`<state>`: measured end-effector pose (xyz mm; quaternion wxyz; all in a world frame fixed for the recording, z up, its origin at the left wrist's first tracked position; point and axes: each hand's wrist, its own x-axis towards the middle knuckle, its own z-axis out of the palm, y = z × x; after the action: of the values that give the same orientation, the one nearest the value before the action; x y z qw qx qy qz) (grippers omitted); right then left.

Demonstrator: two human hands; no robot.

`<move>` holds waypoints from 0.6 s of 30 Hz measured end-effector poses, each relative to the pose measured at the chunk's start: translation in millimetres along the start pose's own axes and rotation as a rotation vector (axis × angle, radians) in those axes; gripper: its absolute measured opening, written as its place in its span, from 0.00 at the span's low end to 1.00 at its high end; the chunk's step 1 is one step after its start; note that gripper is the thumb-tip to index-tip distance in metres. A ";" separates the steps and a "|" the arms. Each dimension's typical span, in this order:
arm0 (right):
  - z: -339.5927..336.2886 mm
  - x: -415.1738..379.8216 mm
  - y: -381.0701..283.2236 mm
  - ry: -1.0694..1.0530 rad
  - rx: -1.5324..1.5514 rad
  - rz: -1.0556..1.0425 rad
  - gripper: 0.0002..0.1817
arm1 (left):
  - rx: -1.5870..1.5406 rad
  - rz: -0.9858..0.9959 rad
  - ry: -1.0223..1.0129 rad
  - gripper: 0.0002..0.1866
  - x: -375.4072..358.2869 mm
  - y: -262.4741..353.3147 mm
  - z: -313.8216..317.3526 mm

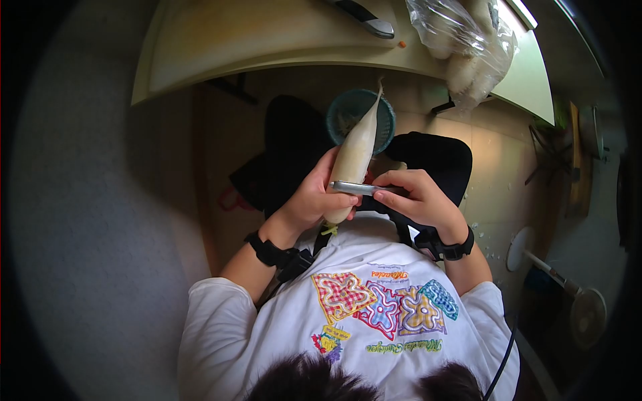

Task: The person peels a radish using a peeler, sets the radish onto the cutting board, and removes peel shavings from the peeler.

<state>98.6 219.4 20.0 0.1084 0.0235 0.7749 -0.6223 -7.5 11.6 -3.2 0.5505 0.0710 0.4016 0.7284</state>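
A long white daikon radish (357,148) lies in my left hand (311,195), its thin root tip pointing away from me and its green stem end toward my shirt. My left fingers are wrapped round its thick lower part. My right hand (421,199) is closed on the handle of a silver peeler (353,188). The peeler's head lies across the radish, near my left thumb. Beneath the radish's tip stands a blue-green bin (334,117) with some pale scraps inside, between my knees.
A pale table (267,40) stretches across the front. On it are a black-and-silver tool (366,19), a small orange scrap (402,45) and a clear plastic bag (468,50) of white radishes overhanging the edge. A white fan (588,315) stands at right. White bits dot the floor.
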 end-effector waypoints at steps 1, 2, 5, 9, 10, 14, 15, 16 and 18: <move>1.0 0.4 0.6 -0.003 0.001 -0.001 0.10 | 0.000 0.002 0.003 0.50 -0.1 0.0 -0.7; 1.8 0.2 0.9 -0.005 0.008 -0.007 0.10 | 0.004 0.004 -0.006 0.50 -0.1 -0.4 -1.2; 3.3 -0.9 1.9 0.002 -0.008 -0.022 0.10 | 0.008 0.014 -0.013 0.50 -0.7 -1.1 0.2; 6.3 -1.9 5.8 0.028 -0.033 -0.045 0.10 | -0.016 0.026 -0.013 0.50 -1.0 -3.0 -0.3; 6.9 -2.1 6.7 0.028 -0.032 -0.045 0.10 | -0.016 0.025 -0.013 0.50 -1.5 -2.1 0.6; 7.7 -2.4 7.9 0.110 -0.068 -0.084 0.09 | -0.010 -0.016 0.026 0.49 -2.7 -1.3 2.4; 7.0 -1.5 7.5 0.149 -0.065 -0.075 0.09 | -0.015 -0.032 0.030 0.49 -2.7 -1.7 2.1; 4.7 -0.4 13.0 0.169 -0.054 -0.075 0.08 | -0.015 -0.033 0.029 0.49 -2.8 -3.0 1.3; 1.8 1.1 11.5 0.175 -0.047 -0.055 0.09 | -0.059 -0.046 -0.002 0.48 -3.6 -6.0 -0.1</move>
<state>99.8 220.0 8.5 0.0237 0.0542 0.7961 -0.6023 -1.7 8.9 -6.1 0.5692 0.0461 0.3808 0.7272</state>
